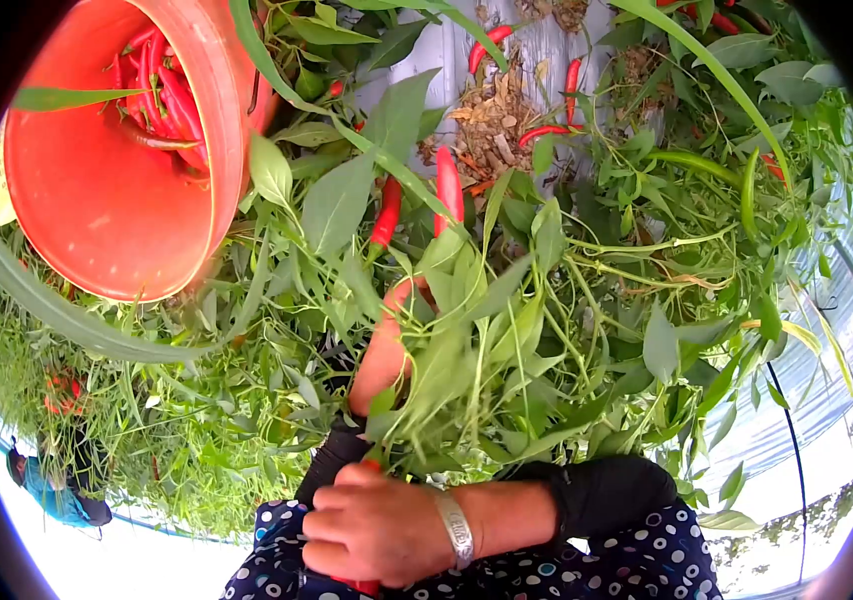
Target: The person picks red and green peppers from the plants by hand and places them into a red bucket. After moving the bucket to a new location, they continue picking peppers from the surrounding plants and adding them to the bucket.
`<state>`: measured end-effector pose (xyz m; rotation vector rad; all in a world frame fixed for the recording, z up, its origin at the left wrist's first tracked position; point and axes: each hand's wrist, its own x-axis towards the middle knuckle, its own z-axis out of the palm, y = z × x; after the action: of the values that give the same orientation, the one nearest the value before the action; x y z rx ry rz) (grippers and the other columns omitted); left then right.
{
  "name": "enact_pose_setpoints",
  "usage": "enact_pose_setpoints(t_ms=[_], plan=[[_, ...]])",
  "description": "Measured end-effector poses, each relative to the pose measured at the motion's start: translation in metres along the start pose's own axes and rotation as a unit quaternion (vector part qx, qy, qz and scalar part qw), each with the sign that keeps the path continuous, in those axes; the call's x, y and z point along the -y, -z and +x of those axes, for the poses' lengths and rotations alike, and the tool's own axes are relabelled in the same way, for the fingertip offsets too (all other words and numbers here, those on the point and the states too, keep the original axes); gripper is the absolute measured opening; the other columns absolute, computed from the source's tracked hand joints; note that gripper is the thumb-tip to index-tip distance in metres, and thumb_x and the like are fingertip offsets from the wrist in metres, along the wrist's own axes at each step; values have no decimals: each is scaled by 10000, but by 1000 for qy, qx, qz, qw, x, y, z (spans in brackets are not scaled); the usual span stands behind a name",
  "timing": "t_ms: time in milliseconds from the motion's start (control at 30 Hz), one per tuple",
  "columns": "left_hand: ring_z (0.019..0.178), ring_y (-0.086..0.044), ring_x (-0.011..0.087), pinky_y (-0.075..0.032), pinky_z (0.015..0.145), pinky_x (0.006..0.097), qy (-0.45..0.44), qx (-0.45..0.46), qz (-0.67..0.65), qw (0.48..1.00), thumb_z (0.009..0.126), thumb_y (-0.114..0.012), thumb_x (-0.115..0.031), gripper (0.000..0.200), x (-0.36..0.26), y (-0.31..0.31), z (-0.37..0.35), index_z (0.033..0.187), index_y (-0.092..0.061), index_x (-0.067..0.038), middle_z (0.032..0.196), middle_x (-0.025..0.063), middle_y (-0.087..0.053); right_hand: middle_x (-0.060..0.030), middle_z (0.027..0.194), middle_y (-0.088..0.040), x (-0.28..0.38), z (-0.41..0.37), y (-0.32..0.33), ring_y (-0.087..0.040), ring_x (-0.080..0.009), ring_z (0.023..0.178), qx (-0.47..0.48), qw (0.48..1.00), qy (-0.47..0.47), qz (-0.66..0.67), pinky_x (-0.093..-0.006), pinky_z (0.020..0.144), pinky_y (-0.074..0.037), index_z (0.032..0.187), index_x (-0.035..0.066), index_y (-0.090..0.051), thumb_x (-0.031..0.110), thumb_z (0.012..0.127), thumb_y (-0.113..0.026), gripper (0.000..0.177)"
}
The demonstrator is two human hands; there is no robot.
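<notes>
My right hand (382,525), with a silver bangle (455,527) at the wrist, is closed in front of my lap. Red chili peppers (372,466) poke out at its upper and lower edges. My left forearm passes behind it and reaches up into a leafy pepper plant (467,350). Leaves cover most of my left hand (402,298), so its fingers are hidden. Just above that hand hangs a red chili pepper (386,212), and another red chili pepper (449,190) stands upright to its right.
An orange bucket (112,235), tilted with its mouth toward me, holds several red chilies (162,95) at upper left. Red chilies (547,133) lie on the pale ground sheet (537,80). Green chilies (697,165) hang at right. A person in blue (62,492) is at lower left.
</notes>
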<state>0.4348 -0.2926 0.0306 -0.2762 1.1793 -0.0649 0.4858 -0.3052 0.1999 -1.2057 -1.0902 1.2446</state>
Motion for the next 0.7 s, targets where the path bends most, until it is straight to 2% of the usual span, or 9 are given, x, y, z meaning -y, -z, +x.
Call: enact_pose_setpoints(t_ms=[33,67,133,200,267,333,500,633,700], plan=[[830,-596,156,-497,742,308,15,-11,-34,999,898,-469,-374,403,1,0,3,1162,-519,-74,1069,24,-584,-24,744,-467,3,1,-7,-475,-183,754,21,998,-4,66,-315,677,-345,721,75,-503,175,690,-546,114],[788,-580,161,-485,729,310,-60,66,19,996,912,-447,-356,402,0,-18,-15,1192,-495,-71,1038,11,-584,-35,765,-475,5,3,-16,-484,-196,778,66,980,-11,187,-331,694,-344,736,61,-508,149,686,-542,107],[759,-571,173,-477,680,303,57,312,-48,947,931,-408,-340,401,-6,24,34,1201,-475,-51,1010,40,-586,-27,702,-416,4,6,-20,-451,-170,718,4,993,-1,117,-301,671,-339,675,98,-464,192,655,-631,193],[760,-572,179,-472,662,302,-1,238,15,971,934,-394,-343,410,-2,-8,12,1194,-474,-37,1007,63,-587,-38,710,-458,-25,9,-3,-478,-168,690,-17,984,-55,168,-292,644,-358,713,77,-483,116,657,-661,191],[727,-556,196,-450,623,303,-90,135,119,980,921,-410,-350,405,7,-24,-2,1123,-495,-9,976,111,-581,-36,712,-501,-43,12,32,-510,-143,635,-157,924,-174,301,-276,581,-381,743,61,-493,34,675,-654,177],[722,-552,195,-449,623,304,-70,180,90,977,920,-414,-346,398,8,-16,4,1117,-496,-10,965,108,-579,-45,737,-537,-70,4,66,-535,-120,623,-304,882,-152,328,-257,547,-431,785,56,-499,-17,679,-647,197],[710,-544,193,-447,622,305,-36,264,57,962,918,-422,-337,380,3,-6,15,1102,-498,-13,938,102,-575,-57,741,-543,-108,-6,133,-517,-178,620,-568,650,-133,487,-333,589,-441,862,77,-491,35,727,-586,170],[700,-537,190,-446,621,306,-23,291,49,955,916,-429,-329,366,6,1,14,1090,-500,-15,916,97,-571,-61,739,-529,-139,-26,147,-508,-175,633,-602,638,-146,457,-347,599,-440,872,72,-488,39,719,-600,192],[695,-534,189,-445,621,307,-15,300,51,953,915,-432,-326,359,7,6,15,1084,-501,-17,905,95,-569,-75,724,-530,-148,-33,141,-515,-177,607,-614,664,-166,392,-342,585,-451,875,46,-492,9,715,-599,195]])
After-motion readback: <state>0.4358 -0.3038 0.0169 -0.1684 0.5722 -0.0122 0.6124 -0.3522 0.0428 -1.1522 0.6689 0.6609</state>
